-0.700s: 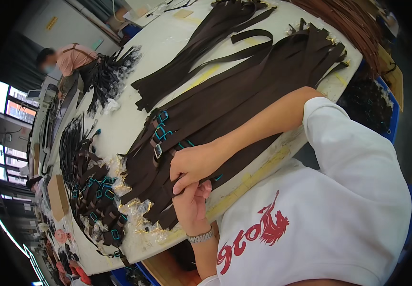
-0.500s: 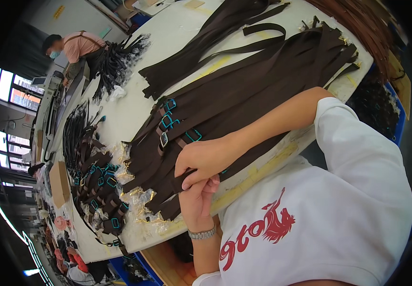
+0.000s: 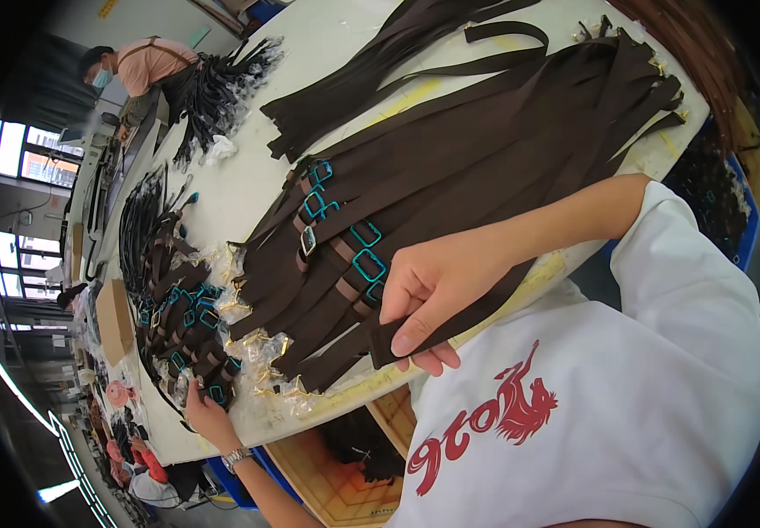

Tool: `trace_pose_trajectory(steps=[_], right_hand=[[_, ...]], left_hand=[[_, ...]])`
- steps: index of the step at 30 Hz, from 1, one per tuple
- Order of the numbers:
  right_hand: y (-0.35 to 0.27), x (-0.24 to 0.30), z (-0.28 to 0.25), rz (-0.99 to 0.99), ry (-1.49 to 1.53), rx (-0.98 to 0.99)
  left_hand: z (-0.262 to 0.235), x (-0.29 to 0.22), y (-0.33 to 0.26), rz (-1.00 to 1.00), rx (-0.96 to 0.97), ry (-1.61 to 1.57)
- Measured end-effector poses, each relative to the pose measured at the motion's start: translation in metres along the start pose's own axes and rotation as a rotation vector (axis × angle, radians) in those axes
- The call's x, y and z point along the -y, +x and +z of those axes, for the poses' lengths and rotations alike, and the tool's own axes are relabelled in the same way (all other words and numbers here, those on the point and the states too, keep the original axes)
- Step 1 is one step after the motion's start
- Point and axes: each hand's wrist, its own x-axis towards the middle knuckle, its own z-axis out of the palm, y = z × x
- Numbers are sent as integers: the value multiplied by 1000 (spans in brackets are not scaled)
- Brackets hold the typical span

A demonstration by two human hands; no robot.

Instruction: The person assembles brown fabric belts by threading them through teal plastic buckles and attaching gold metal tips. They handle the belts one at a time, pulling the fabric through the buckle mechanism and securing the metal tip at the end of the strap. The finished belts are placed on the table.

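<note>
My right hand (image 3: 442, 290) pinches the folded end of a dark brown strap (image 3: 383, 347) between thumb and fingers, in front of my body at the table's near edge. Some fingertips show beneath the strap. My left hand (image 3: 208, 418), a metal watch on its wrist, reaches to the near edge of a pile of belts with blue-covered buckles (image 3: 188, 308). Its fingers are bent there, and what they grip is partly hidden. Between the hands lies a wide layer of dark brown straps (image 3: 450, 167), with several blue-rimmed buckles (image 3: 369, 264) on top.
Clear plastic wraps and gold-coloured tips (image 3: 266, 361) edge the strap layer on the white table (image 3: 239, 176). Another dark strap bundle (image 3: 345, 97) lies farther back. A person (image 3: 147, 70) in a mask works at far left. A wooden crate (image 3: 336, 480) stands below the near edge.
My left hand has left the strap end beside my right hand and moved left to the buckled belts. My right hand has shifted right, keeping the strap end and uncovering more buckles.
</note>
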Motion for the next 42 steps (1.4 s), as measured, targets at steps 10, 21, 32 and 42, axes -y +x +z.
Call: trace_pose_trajectory(steps=[10, 21, 32, 42], right_hand=[[13, -42, 2, 120, 182, -44], [25, -51, -14, 42, 223, -347], [14, -78, -6, -66, 368, -473], [31, -78, 10, -93, 585, -459]], left_hand=[[3, 61, 2, 206, -25, 201], [-71, -238, -5, 720, -266, -275], [-5, -329, -51, 672, -236, -505], [-4, -332, -74, 543, -259, -470]])
